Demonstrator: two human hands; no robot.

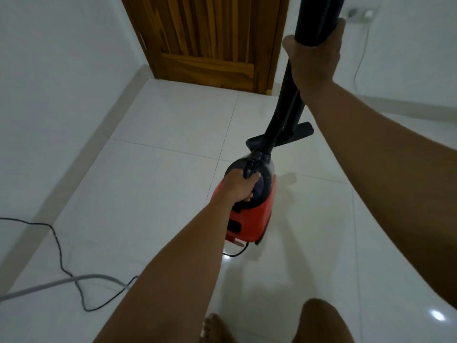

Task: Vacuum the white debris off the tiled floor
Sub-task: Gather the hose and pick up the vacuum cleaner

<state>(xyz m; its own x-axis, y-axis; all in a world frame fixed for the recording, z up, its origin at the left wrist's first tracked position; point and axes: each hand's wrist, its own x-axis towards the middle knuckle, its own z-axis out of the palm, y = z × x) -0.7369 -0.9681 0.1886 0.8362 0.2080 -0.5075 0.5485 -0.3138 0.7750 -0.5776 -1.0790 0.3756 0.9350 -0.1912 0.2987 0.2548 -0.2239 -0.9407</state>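
A red and black canister vacuum (pixel 249 214) hangs just above the white tiled floor (pixel 158 184). My left hand (pixel 238 185) grips the black handle on top of it. My right hand (pixel 312 58) grips the black hose and tube (pixel 316 23) up high, near the top of the view. The black tube runs down from there to the flat floor nozzle (pixel 303 131), which sits on the tiles beyond the canister. No white debris shows on the tiles in this view.
A thin black power cord (pixel 59 253) trails from the vacuum's rear across the floor to the left, crossing a grey cable (pixel 49 283). A wooden door (pixel 210 38) stands ahead. White walls flank it, with an outlet (pixel 361 14) at upper right. My bare foot (pixel 215 328) is at the bottom.
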